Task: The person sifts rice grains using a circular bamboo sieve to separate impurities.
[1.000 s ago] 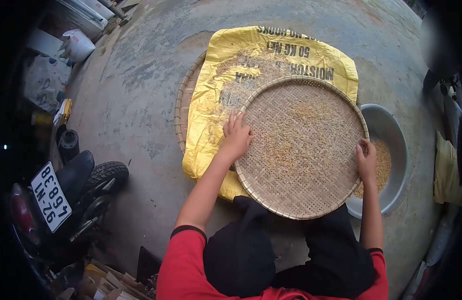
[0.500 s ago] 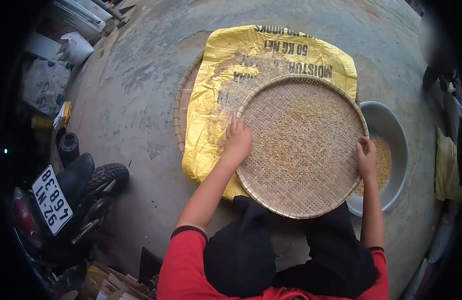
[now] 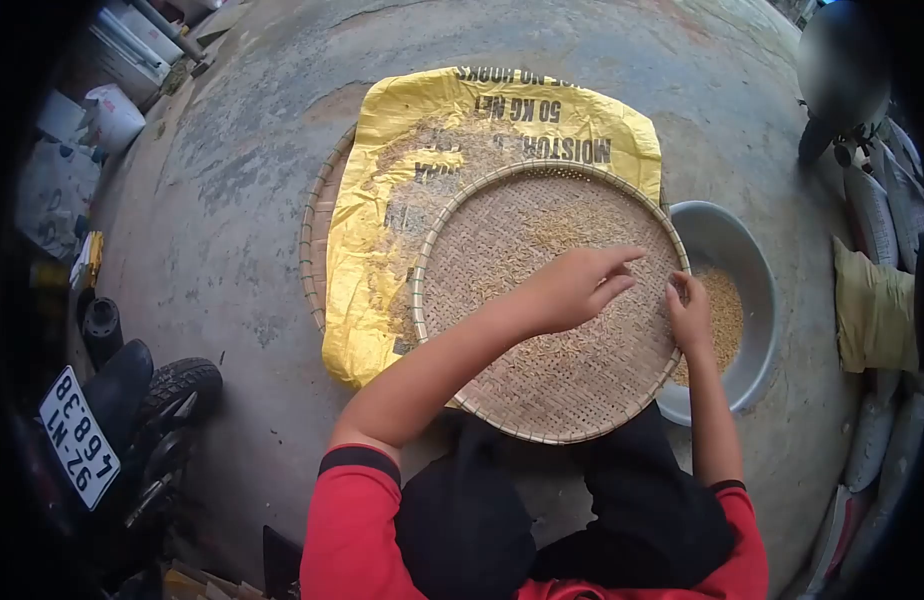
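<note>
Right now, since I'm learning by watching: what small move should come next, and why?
Perhaps lower the left hand to the grain and sweep some together: that hand reaches over the woven tray, thumb and fingers parted, the grain lies scattered, and the right hand is at the rim, seemingly steadying it.

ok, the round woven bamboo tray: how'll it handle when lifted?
Probably light: the round woven bamboo tray looks thin-woven. Likely fairly stiff, given its bound rim. Loose golden grain spread across it may slide if tilted.
</note>
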The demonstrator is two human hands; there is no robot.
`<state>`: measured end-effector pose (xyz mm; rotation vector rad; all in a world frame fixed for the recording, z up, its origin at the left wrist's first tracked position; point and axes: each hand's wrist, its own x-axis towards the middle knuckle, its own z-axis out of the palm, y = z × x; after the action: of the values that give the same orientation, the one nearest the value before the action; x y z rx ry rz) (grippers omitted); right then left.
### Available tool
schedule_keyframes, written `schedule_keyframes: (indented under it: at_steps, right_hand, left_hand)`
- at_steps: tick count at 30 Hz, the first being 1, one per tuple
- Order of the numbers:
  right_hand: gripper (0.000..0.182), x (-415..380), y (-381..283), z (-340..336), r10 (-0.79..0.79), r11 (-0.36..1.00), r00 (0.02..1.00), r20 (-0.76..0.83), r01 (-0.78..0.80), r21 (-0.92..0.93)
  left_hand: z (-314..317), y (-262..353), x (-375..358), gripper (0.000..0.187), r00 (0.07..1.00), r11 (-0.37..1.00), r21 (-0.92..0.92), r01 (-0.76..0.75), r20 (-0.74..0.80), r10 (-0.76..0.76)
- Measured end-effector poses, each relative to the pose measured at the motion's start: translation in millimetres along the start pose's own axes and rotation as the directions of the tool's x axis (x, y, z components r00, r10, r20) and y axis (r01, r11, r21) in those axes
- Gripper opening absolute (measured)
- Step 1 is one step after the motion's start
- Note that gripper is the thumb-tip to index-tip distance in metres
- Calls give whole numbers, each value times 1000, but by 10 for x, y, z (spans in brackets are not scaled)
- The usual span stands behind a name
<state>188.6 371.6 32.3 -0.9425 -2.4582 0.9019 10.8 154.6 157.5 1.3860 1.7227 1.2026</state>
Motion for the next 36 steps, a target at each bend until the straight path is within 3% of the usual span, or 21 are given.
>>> schedule_keyframes:
  at_steps: [3,6,7,9,15,20,23,25,26,28,29,31,32,34,36]
  right_hand:
    - [31,-4,0,-11,-5,1000,1000,-4,5,-14]
    - [30,-6,-6,-8,-9,1000,1000,-16,9,2]
    - [30,-12,-3,-1,-16,1000,1000,-17,16,8]
    - [30,-12,-42,-40,-3,1000,1000,-12,3,23]
    - [29,7,24,16,-20,999,1000,-2,21,24]
    - [30,5,45,18,-4,999,1000,2,4,41]
    - [30,4,57,30,10,998,1000,-1,-10,69]
    - [30,-2,11,-8,6,999,1000,3,-6,49]
    - [30,-4,-10,-2,-1,1000,1000,6,1,28]
    - [30,1,26,19,2,1000,1000,9,-2,30]
    - [30,8,40,20,5,1000,1000,5,-5,28]
    - [30,18,47,39,5,998,1000,-1,-5,60]
    - [30,-2,62,35,6,995,1000,-9,-5,95]
    - [29,-12,80,21,-14,999,1000,-7,14,42]
    - [29,11,62,15,-36,999,999,-10,36,2]
  left_hand:
    - [-18,-720,-331,37,973,884,422,199,-192,-128]
    - [-160,-1237,-716,27,911,714,573,402,-325,-252]
    - [-187,-1336,-747,27,916,714,579,393,-316,-249]
    - [-210,-1407,-844,27,843,724,439,532,-358,-402]
    - [-320,-1489,-762,22,818,746,339,573,-193,-542]
    - [-387,-1511,-773,19,830,755,348,556,-185,-526]
    - [-389,-1527,-768,21,822,769,298,566,-275,-499]
    - [-412,-1332,-633,21,721,722,100,685,-233,-652]
    - [-401,-1261,-509,19,752,761,-51,646,-126,-647]
    - [-297,-703,-206,20,834,776,-339,531,46,-550]
    - [-227,-381,-136,34,945,772,-544,328,171,-281]
    - [-73,141,-67,47,976,707,-705,55,186,110]
    - [-65,121,-63,47,976,700,-712,56,186,112]
    - [-116,16,-38,54,990,849,-514,120,125,-64]
    - [-194,-397,-158,48,946,931,-217,293,-76,-315]
